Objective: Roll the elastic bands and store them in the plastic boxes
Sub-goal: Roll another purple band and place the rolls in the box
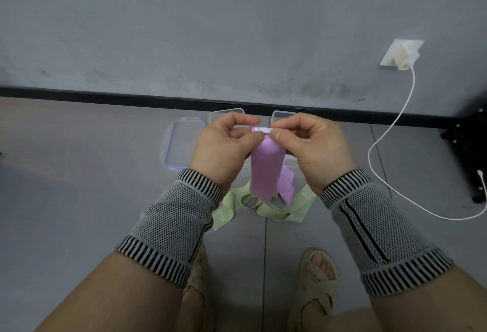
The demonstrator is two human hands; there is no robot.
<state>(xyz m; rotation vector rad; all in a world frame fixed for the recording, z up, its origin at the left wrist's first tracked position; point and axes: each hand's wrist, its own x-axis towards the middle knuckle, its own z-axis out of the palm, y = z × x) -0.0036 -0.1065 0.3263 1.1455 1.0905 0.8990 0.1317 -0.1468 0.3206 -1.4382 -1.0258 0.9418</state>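
A purple elastic band (266, 168) hangs from both my hands, its top end folded over in a small roll. My left hand (224, 144) pinches the roll's left side, and my right hand (311, 147) pinches its right side. The band's tail drops toward the floor. A green elastic band (266, 209) lies tangled on the floor under the purple one. Behind my hands sit two clear plastic boxes (226, 114) (283, 115), mostly hidden. A clear lid with blue clips (181, 147) lies flat to their left.
A grey wall with a black skirting (105, 95) runs just behind the boxes. A white charger (403, 56) in a wall socket trails a cable (382, 181) over the floor at right. A black stand (471, 157) is at far right. My sandalled feet (316, 287) are below.
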